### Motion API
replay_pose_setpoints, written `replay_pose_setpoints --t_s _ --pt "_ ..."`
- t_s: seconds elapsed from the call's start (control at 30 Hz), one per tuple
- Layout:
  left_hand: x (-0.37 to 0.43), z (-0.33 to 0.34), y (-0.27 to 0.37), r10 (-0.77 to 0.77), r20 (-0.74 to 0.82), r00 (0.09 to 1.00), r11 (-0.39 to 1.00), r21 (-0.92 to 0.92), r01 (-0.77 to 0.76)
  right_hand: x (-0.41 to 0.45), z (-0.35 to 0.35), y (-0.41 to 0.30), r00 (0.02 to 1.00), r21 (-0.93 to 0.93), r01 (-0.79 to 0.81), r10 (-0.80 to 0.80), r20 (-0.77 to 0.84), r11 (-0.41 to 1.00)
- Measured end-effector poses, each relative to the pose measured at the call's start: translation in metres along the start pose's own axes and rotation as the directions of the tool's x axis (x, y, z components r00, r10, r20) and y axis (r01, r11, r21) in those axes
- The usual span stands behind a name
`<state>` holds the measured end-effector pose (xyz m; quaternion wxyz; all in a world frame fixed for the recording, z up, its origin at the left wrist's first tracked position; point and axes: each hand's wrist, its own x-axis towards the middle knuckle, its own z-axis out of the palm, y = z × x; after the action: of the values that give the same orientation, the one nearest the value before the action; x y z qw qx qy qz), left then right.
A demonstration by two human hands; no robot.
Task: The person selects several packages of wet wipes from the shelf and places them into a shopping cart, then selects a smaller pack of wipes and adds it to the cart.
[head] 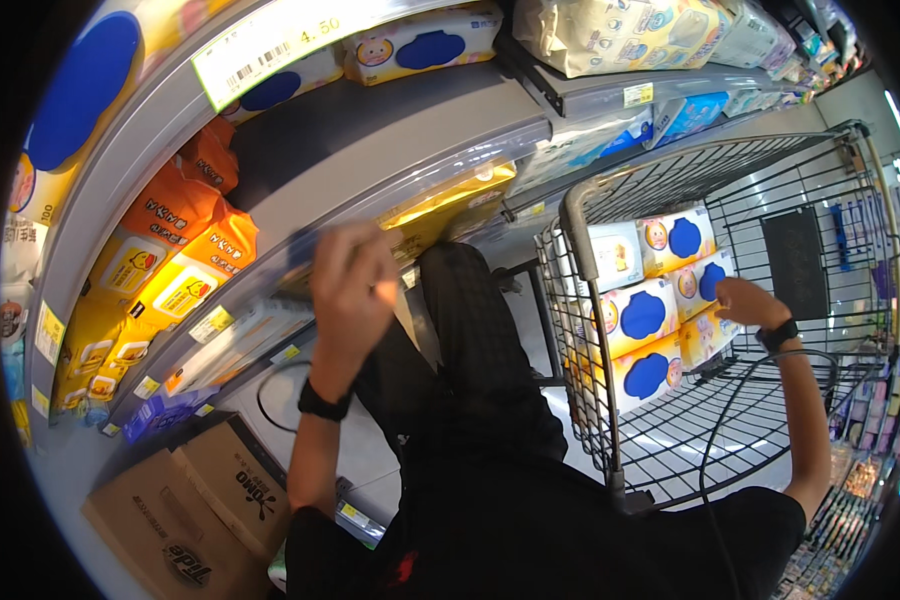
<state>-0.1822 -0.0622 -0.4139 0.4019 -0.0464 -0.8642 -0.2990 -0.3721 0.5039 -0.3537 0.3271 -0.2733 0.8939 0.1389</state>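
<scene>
My left hand [356, 292], blurred, is raised before the shelf with fingers loosely bent and nothing visible in it. Behind it, a yellow soft pack [454, 202] sits on a lower shelf. My right hand [750, 304] reaches into the wire shopping cart [765, 375]. Its fingers touch the end of a wipes pack [701, 283] with a blue lid; whether they grip it is hidden. Below that lies a yellow pack [705, 337]. Beside these are stacked more blue-lidded wipes packs [645, 315] and a white pack [607, 255].
Orange and yellow duck-printed wipes packs [184, 281] fill the shelf at left. Blue-lidded packs [427, 49] stand on the upper shelf [390, 127]. A cardboard box [187, 502] is on the floor at lower left. A black cable [709, 450] runs by my right arm.
</scene>
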Motion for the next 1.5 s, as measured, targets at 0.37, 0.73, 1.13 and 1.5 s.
replay_pose_setpoints --t_s 0.37,0.73,1.13,1.5 --pt "0.2 0.054 -0.138 0.008 0.361 0.932 0.808 0.547 -0.219 -0.006 -0.174 -0.232 0.477 -0.01 0.744 -0.541 -0.693 0.668" --pt "0.115 0.021 -0.083 -0.051 0.042 0.998 0.928 0.371 0.032 0.126 -0.18 -0.31 0.44 -0.121 0.825 -0.762 -0.475 0.552" --pt "0.204 0.021 -0.193 -0.465 0.236 0.853 0.838 0.428 0.338 0.133 -0.186 -0.312 0.492 -0.077 0.816 -0.759 -0.427 0.572" --pt "0.227 0.033 -0.199 -0.534 0.325 0.78 0.825 0.402 0.397 0.154 -0.173 -0.306 0.518 -0.1 0.815 -0.794 -0.317 0.571"
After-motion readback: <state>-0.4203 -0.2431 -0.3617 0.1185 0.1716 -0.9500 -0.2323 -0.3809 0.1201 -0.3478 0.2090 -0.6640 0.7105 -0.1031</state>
